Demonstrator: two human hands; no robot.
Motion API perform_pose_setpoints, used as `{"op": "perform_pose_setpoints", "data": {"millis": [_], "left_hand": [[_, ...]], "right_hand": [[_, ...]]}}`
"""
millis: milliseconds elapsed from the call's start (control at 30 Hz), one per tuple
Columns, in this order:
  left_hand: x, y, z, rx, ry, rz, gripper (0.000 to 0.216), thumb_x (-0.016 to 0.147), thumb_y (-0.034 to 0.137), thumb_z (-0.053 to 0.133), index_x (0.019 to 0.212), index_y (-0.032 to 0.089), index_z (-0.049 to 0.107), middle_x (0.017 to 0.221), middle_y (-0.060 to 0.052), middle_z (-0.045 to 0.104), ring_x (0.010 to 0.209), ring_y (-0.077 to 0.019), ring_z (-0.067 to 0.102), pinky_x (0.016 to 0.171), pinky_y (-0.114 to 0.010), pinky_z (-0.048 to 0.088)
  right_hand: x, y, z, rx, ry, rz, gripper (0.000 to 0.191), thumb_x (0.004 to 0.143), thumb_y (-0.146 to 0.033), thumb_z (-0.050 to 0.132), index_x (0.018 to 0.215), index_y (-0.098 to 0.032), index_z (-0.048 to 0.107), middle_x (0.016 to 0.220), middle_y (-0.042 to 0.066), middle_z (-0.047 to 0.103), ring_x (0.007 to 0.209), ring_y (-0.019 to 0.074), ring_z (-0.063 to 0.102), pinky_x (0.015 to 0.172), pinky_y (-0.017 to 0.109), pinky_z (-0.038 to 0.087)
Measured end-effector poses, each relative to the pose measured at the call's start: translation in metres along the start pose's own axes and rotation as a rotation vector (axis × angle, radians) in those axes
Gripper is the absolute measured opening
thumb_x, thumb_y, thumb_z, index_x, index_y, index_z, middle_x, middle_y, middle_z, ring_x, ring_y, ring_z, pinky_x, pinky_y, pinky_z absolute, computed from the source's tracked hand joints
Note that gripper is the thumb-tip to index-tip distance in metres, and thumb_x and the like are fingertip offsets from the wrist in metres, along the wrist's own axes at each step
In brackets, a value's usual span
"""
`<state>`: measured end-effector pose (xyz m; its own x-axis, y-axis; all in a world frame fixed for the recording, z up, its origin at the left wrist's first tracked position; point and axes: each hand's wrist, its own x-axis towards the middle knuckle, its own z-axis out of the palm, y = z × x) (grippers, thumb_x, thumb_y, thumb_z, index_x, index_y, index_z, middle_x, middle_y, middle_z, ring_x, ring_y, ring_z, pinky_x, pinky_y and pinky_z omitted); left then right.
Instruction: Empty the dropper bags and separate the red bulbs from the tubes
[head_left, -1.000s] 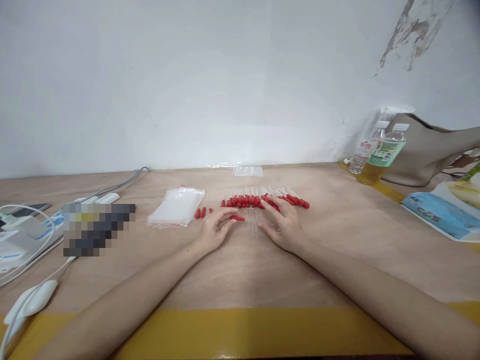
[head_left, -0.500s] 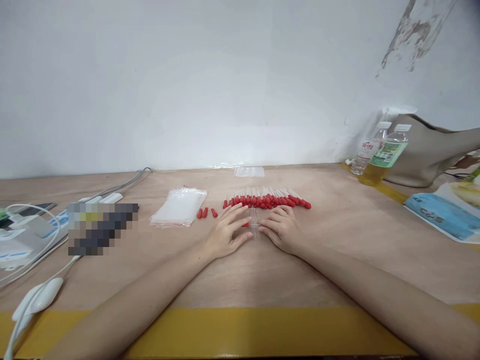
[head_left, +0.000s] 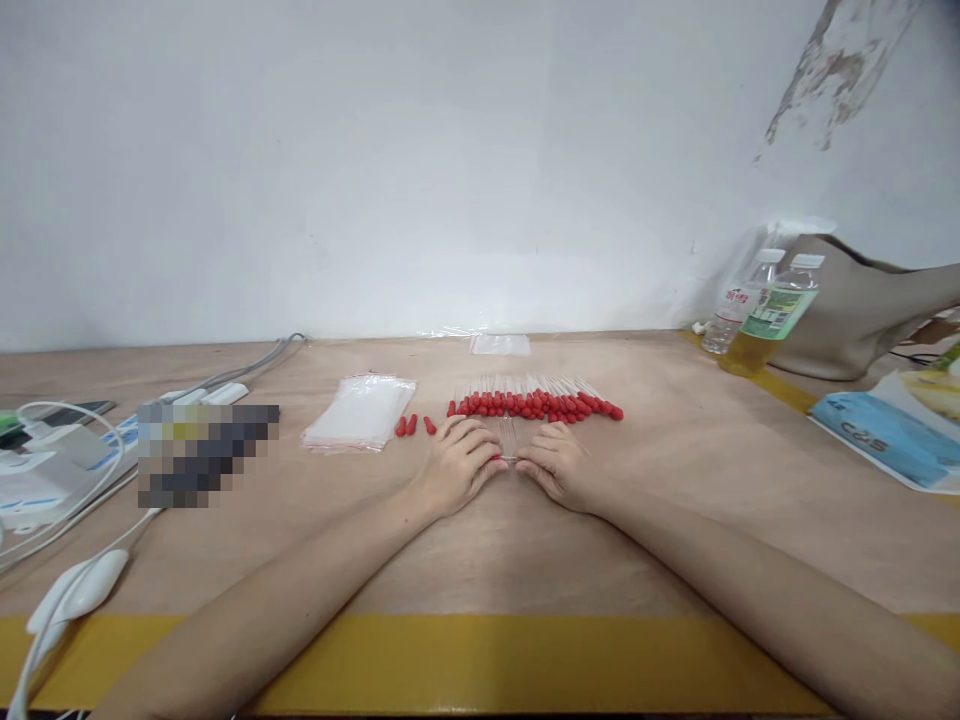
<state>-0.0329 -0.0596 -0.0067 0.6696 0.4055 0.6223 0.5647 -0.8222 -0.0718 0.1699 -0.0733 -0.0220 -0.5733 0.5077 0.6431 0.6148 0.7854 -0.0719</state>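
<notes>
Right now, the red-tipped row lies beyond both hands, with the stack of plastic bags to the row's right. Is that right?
Not quite: the stack of plastic bags is to the left of the red-tipped row, as the head view shows. The row does lie beyond the left hand and right hand.

Left fingers point(head_left: 478, 452) on red bulb point(head_left: 498, 458), right fingers point(head_left: 541, 457) on clear tube point(head_left: 509, 459); 3 loose bulbs point(head_left: 411, 425) beside bag stack point(head_left: 356, 412).
</notes>
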Motion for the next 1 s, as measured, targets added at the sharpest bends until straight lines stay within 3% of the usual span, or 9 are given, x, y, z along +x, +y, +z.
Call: {"op": "perform_pose_setpoints", "data": {"millis": [233,567,833,1000], "left_hand": [[0.002,0.002,-0.007,0.045,-0.178,-0.006,0.029,0.089,0.031,0.036,0.073,0.017,0.055,0.074,-0.001,0.059,0.081,-0.0156,0.049,0.094,-0.040,0.026],[0.000,0.003,-0.011,-0.154,-0.253,-0.034,0.034,0.090,0.030,0.032,0.064,0.017,0.048,0.066,0.001,0.053,0.074,-0.0133,0.044,0.089,-0.034,0.026],[-0.002,0.000,-0.011,-0.287,-0.322,-0.072,0.038,0.092,0.032,0.027,0.061,0.016,0.042,0.063,0.002,0.050,0.073,-0.0131,0.042,0.083,-0.033,0.027],[-0.002,0.000,-0.013,-0.328,-0.331,-0.070,0.039,0.092,0.032,0.025,0.061,0.016,0.042,0.063,0.002,0.050,0.074,-0.0131,0.043,0.082,-0.033,0.028]], "right_hand": [[0.001,-0.001,0.000,0.068,0.063,-0.071,0.029,0.088,-0.025,0.041,0.068,-0.014,0.059,0.057,0.002,0.047,0.063,0.0131,0.037,0.065,0.028,0.032],[-0.001,-0.005,-0.004,-0.040,0.093,-0.243,0.019,0.086,-0.016,0.044,0.074,-0.013,0.059,0.061,0.003,0.049,0.064,0.0136,0.038,0.058,0.026,0.036],[0.000,-0.003,-0.009,-0.183,0.126,-0.431,0.012,0.084,-0.011,0.046,0.081,-0.012,0.058,0.060,-0.001,0.044,0.062,0.0117,0.040,0.076,0.030,0.045],[0.000,-0.004,-0.015,-0.219,0.144,-0.479,0.020,0.085,-0.007,0.040,0.090,-0.015,0.058,0.061,-0.002,0.046,0.065,0.0119,0.043,0.090,0.032,0.044]]}}
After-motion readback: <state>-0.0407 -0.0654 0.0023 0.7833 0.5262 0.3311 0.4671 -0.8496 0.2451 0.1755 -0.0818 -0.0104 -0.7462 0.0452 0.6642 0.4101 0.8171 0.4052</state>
